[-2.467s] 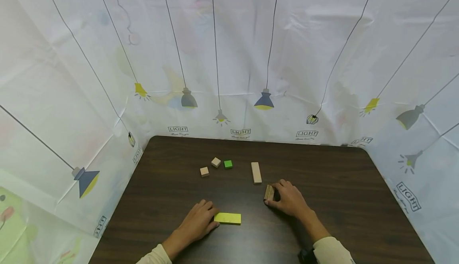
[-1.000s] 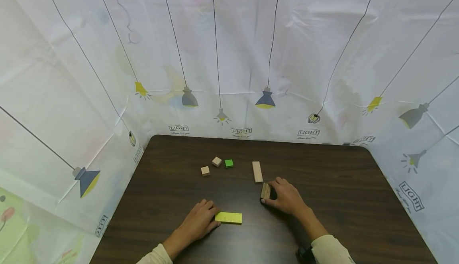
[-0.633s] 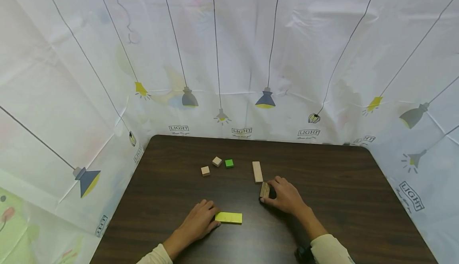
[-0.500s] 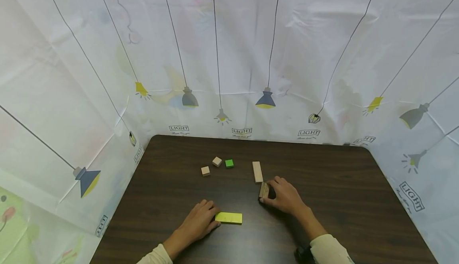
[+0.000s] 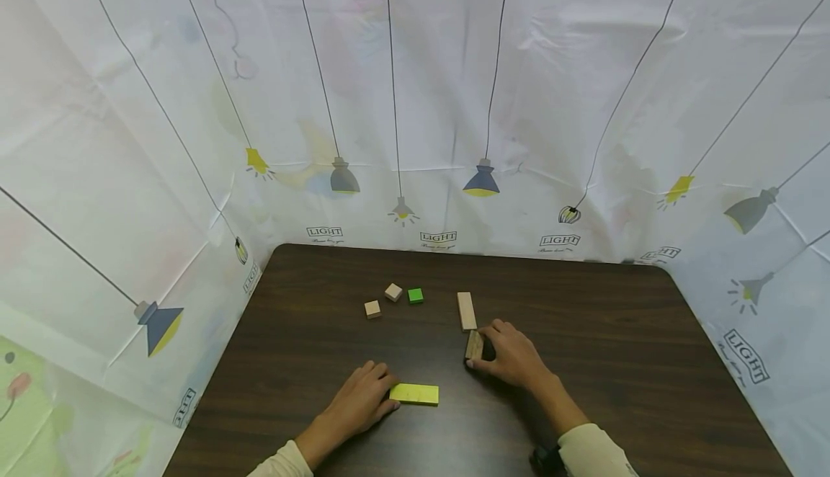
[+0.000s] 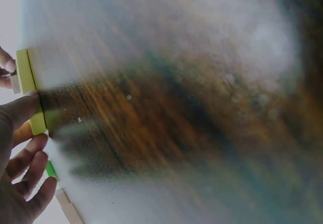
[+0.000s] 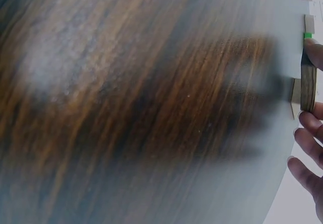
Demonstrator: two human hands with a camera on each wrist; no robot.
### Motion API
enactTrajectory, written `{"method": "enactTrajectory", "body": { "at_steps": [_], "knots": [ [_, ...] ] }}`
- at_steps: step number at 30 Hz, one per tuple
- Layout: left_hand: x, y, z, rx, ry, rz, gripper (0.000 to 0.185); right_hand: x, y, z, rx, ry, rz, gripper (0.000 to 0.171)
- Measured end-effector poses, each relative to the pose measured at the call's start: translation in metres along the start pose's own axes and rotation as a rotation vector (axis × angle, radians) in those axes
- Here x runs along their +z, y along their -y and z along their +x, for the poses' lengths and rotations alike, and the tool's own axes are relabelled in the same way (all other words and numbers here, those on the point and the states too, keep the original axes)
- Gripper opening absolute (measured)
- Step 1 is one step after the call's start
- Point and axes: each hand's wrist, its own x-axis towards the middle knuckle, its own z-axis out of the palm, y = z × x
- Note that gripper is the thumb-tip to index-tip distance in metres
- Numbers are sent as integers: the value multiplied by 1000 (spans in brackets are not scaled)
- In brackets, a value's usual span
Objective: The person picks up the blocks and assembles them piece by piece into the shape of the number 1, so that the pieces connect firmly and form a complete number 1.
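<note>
At the left end of a flat yellow wooden block (image 5: 414, 394), my left hand (image 5: 359, 399) pinches it with thumb and finger; the left wrist view shows the thumb on the near side of the yellow block (image 6: 31, 90). My right hand (image 5: 515, 354) grips a brown wood-grained block (image 5: 475, 345) by its two ends, and in the right wrist view this brown block (image 7: 308, 88) has a dark side. Just beyond it lies a long pale wooden block (image 5: 466, 311), its near end close to the brown one; whether they touch I cannot tell.
Farther back on the dark table (image 5: 311, 282) are a green cube (image 5: 415, 296) and two pale wooden cubes, one at the back (image 5: 393, 292) and one nearer (image 5: 372, 309). A white sheet printed with lamps (image 5: 415, 102) hangs behind the table's far edge.
My right hand has shifted a little to the left with the brown block, bringing it nearly in line with the long pale block. The left hand and yellow block have stayed put.
</note>
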Motion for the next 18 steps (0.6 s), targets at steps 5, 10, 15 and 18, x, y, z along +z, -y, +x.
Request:
{"method": "enactTrajectory", "body": {
  "at_steps": [5, 10, 15, 18],
  "knots": [
    [0, 0, -1, 2, -3, -2, 32, 0, 1, 0, -12, -14, 11, 68],
    [0, 0, 0, -5, 7, -3, 33, 0, 4, 0, -18, -15, 12, 68],
    [0, 0, 0, -11, 13, -2, 34, 0, 7, 2, -18, -10, 19, 68],
    [0, 0, -1, -14, 12, -3, 33, 0, 9, 3, -22, -12, 23, 68]
  ]
}}
